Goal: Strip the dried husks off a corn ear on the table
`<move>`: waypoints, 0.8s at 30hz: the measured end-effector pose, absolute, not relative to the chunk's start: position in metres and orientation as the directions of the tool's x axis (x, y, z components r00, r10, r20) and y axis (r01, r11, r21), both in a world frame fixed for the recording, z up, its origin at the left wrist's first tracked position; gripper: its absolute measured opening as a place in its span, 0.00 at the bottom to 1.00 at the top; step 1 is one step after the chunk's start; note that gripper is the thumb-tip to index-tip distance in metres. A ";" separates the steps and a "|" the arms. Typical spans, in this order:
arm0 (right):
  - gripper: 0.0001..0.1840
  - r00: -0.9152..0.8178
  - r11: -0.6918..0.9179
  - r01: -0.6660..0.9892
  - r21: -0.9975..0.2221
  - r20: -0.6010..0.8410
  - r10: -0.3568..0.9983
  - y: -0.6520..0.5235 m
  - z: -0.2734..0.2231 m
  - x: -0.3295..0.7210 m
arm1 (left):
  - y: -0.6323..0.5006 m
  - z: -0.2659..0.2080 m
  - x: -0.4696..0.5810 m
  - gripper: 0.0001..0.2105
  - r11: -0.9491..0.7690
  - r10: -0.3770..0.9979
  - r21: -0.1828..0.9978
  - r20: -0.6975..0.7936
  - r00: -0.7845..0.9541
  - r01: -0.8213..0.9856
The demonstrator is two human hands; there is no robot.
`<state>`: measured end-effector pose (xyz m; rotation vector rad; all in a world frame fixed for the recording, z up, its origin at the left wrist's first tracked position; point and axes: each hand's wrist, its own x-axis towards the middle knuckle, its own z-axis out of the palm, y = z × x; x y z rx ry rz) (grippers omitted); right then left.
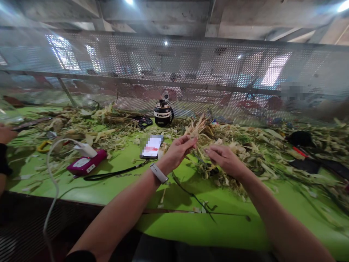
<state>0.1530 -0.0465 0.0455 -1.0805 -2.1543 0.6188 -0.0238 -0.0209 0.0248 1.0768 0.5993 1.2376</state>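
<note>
Left hand [174,153] and right hand [227,158] by dried leaves [199,127], fingertip contents indistinct.

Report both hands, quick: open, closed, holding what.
Left hand: closed in a pinch near dry leaves; cannot tell if it holds any.
Right hand: closed in a pinch; cannot tell if it holds anything.
</note>
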 end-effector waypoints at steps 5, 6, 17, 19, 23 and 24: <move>0.21 -0.409 0.459 0.435 -0.774 0.284 0.867 -0.045 0.047 0.156 | -0.018 0.028 -0.032 0.11 -0.029 0.930 0.893 0.188 0.314 -0.449; 0.21 -0.390 0.441 0.427 -0.790 0.279 0.878 -0.045 0.047 0.157 | -0.018 0.029 -0.033 0.11 -0.020 0.929 0.892 0.183 0.321 -0.451; 0.24 -0.226 0.339 0.395 -0.854 0.268 0.937 -0.041 0.035 0.145 | -0.029 0.019 -0.015 0.11 -0.023 0.919 0.925 0.169 0.356 -0.379; 0.24 -0.069 0.333 0.354 -0.874 0.331 0.941 -0.038 0.029 0.142 | -0.030 0.016 -0.013 0.10 0.040 0.904 0.921 0.132 0.407 -0.388; 0.19 0.025 0.344 0.209 -0.915 0.356 0.934 -0.037 0.027 0.141 | -0.030 0.014 -0.011 0.15 0.177 0.865 0.882 0.072 0.496 -0.436; 0.18 0.022 0.349 0.180 -0.920 0.358 0.933 -0.037 0.028 0.140 | -0.031 0.014 -0.011 0.15 0.183 0.866 0.877 0.070 0.494 -0.444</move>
